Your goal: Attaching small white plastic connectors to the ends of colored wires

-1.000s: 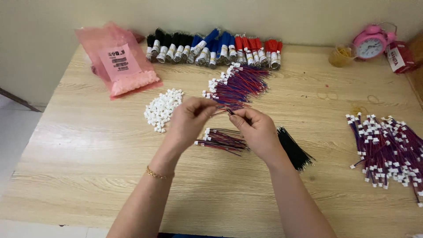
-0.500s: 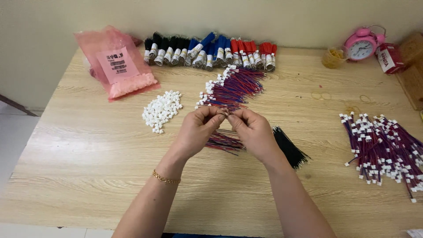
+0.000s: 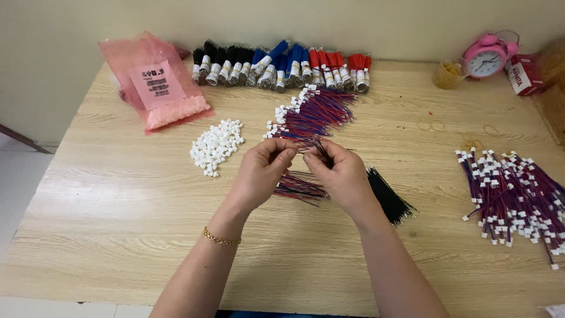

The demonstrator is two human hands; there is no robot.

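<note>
Far left there's a pink bag, then a heap of little white plugs within easy reach. The left hand pinches something tiny at its fingertips, probably one plug, facing the right hand, which pinches thin wires just above the table. Finished wires are heaped far right, out of the way.

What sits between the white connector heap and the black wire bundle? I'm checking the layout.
In the head view, the left hand and right hand pinching thin wires, with a red-blue wire bunch lying beneath them.
</note>
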